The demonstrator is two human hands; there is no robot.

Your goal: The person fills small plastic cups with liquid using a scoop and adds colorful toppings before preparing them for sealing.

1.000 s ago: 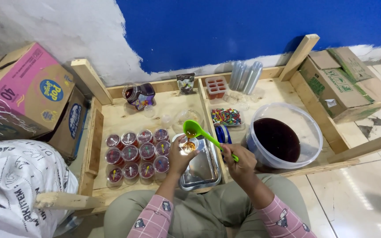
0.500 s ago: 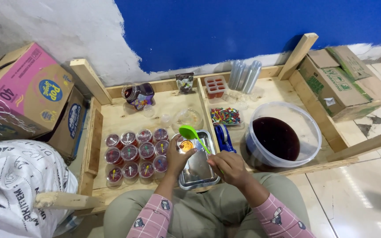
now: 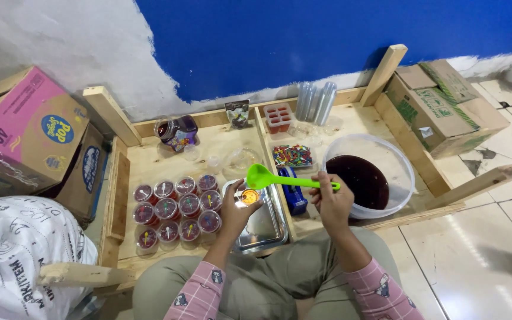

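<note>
The small clear cup (image 3: pixel 250 196) sits in the left hand (image 3: pixel 236 208), fingers wrapped round its side, held just above the near edge of the steel tray (image 3: pixel 265 228); something orange and dark shows inside it. The green ladle (image 3: pixel 285 178) is gripped by its handle in the right hand (image 3: pixel 331 198), fist closed about the far end, with the bowl of the ladle raised level just above and behind the cup. Half a second ago the ladle was tipped down over the cup, its bowl close to the rim — now it has lifted and swung out flat, and the right hand has drifted rightward toward the white tub of dark liquid (image 3: pixel 367 175). A second ago the ladle was stretched higher and further left. The cup hand has hardly shifted.

Left of the tray stand the filled, lidded cups (image 3: pixel 177 208) in three rows on the wooden platform (image 3: pixel 149 163), unchanged. Just right of the tray lies a blue tape dispenser (image 3: pixel 294 192), and beyond it a small tub of coloured sprinkles (image 3: pixel 292 156). Further back — a stack of clear cups (image 3: pixel 315 101) lying on its side, a red-filled container (image 3: pixel 279 117) and a dark jar (image 3: pixel 176 130).
</note>
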